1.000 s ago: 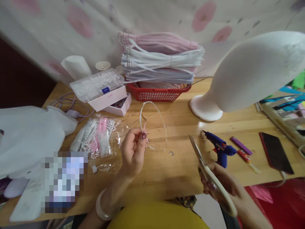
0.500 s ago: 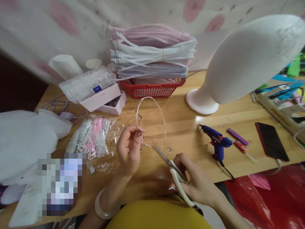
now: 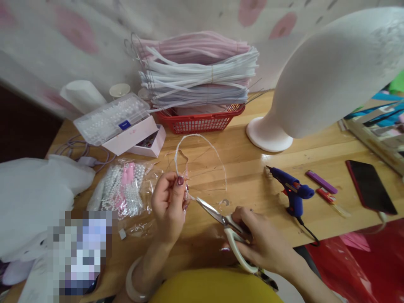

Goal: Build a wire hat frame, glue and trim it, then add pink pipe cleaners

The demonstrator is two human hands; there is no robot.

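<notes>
A thin hoop wrapped in white [image 3: 199, 135] rises in an arch from the fingers of my left hand [image 3: 169, 208], which pinches one of its ends. A short pale strip sticks out to the right of these fingers. My right hand [image 3: 257, 237] has its fingers in the handles of white-handled scissors [image 3: 224, 220]. The blades point up and left, with their tips at the end of the strip; whether they touch it I cannot tell. A thin pinkish strand lies on the table inside the hoop.
A red basket [image 3: 202, 122] with bundled stems stands behind. To the right are a white foam head [image 3: 312, 80], a blue glue gun [image 3: 295, 189] and a phone [image 3: 370, 186]. Bagged beads [image 3: 123, 189] and stacked boxes [image 3: 129, 134] are on the left.
The scissor blades have come closer together, and their tips are nearer my left hand. The hoop has shifted slightly lower in the view and looks wider.
</notes>
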